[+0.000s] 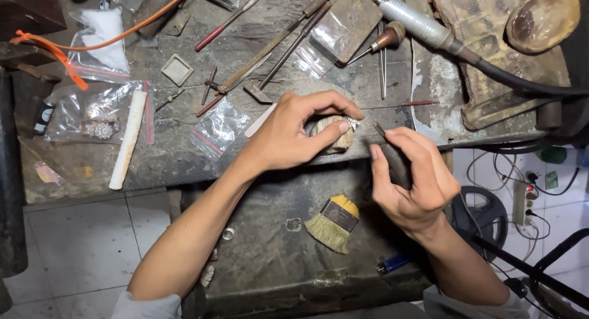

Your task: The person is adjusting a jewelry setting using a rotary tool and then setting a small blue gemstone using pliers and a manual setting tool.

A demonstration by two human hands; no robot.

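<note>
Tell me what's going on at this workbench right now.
A person sits at a cluttered workbench. Their left hand grips a rounded wooden holder with a small silvery piece on its tip, braced against the bench edge. Their right hand holds a thin dark tool with its tip pointed at that piece. Files, small plastic bags and a white stick lie on the bench; a brush rests on the tray below.
</note>
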